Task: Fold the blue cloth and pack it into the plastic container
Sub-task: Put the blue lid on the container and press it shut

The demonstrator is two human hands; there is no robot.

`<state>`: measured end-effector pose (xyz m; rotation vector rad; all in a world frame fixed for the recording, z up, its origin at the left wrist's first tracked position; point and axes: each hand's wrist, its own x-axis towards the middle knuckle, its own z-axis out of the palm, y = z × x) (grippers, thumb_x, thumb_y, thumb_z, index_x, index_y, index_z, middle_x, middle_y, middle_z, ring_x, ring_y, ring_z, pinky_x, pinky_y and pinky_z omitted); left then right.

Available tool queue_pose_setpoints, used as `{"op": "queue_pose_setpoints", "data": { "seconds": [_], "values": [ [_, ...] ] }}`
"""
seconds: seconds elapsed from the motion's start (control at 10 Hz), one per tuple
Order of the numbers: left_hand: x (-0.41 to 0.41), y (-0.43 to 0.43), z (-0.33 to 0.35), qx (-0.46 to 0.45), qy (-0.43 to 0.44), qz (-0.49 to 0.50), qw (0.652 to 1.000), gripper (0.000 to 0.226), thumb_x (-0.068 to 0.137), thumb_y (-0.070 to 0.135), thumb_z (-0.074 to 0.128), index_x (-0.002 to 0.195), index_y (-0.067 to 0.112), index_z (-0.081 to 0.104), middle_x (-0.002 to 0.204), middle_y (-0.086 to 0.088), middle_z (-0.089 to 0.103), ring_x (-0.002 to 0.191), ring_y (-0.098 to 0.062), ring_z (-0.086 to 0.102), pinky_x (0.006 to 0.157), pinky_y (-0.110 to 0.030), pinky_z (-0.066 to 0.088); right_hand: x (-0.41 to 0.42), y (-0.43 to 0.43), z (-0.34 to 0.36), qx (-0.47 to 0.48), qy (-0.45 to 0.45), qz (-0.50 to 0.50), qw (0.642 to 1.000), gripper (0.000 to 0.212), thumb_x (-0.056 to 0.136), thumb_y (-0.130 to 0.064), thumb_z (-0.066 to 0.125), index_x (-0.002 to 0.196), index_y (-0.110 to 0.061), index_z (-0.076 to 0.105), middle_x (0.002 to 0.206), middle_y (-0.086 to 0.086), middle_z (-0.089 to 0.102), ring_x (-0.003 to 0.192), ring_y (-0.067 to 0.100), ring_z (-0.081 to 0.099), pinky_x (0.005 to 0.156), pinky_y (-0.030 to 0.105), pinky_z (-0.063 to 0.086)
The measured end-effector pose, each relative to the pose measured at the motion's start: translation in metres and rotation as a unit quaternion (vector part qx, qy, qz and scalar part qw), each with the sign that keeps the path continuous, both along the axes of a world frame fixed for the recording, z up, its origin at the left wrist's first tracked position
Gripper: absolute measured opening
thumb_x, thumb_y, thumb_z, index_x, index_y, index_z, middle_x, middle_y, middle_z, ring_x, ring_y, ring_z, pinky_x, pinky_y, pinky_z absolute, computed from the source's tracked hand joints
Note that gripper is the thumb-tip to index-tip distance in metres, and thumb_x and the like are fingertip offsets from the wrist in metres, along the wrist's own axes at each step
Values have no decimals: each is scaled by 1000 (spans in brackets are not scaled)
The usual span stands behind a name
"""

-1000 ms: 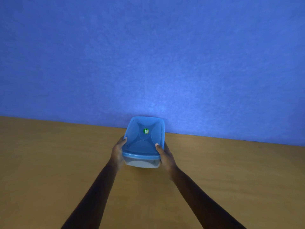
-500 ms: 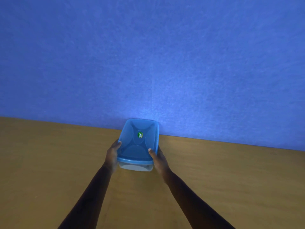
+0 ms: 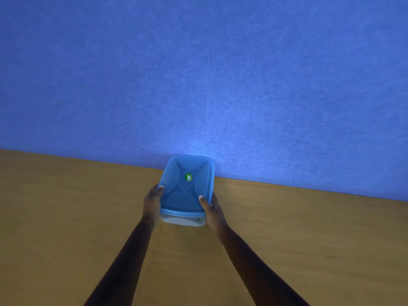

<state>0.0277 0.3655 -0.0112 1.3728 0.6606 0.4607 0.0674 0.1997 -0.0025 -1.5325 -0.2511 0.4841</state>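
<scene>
A blue wall [image 3: 198,74] fills the upper half of the head view, from 9 o'clock across to 3 o'clock. Below it, the brown tabletop [image 3: 66,217] spans the lower half and meets the wall along a line that slopes down toward 3 o'clock.

The plastic container [image 3: 183,220] sits just below frame centre, toward 6 o'clock, with its far end close against the wall. Its translucent body is visible only at the near end. A blue lid [image 3: 187,186] covers it; a small green sticker [image 3: 188,177] sits at the lid centre. The blue cloth cannot be made out through the lid.

The left hand [image 3: 152,204] clamps the container's 9 o'clock side, thumb over the lid edge. The right hand [image 3: 213,209] clamps the 3 o'clock side, thumb likewise on the lid. Each grip is closed on the container.
</scene>
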Motion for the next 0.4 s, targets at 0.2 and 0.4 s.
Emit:
{"op": "queue_pose_setpoints", "data": {
  "seconds": [0.2, 0.4],
  "values": [
    [-1, -7, 3, 183, 122, 91, 971, 40, 97, 23, 43, 126, -3, 51, 121, -31, 58, 112, -44, 56, 81, -40, 48, 2, -5, 4, -56, 3, 14, 998, 47, 95, -29, 49, 138, -14, 37, 137, 8, 52, 122, 20, 53, 101, 36, 46],
    [-12, -38, 10, 320, 180, 155, 917, 48, 97, 20, 44, 137, -6, 37, 137, -33, 42, 124, -48, 44, 100, -54, 38, 5, -47, -7, -184, 14, -32, 982, 64, 95, -45, 39, 148, -19, 17, 156, 9, 25, 141, 26, 29, 113, 40, 28]
  ]
}}
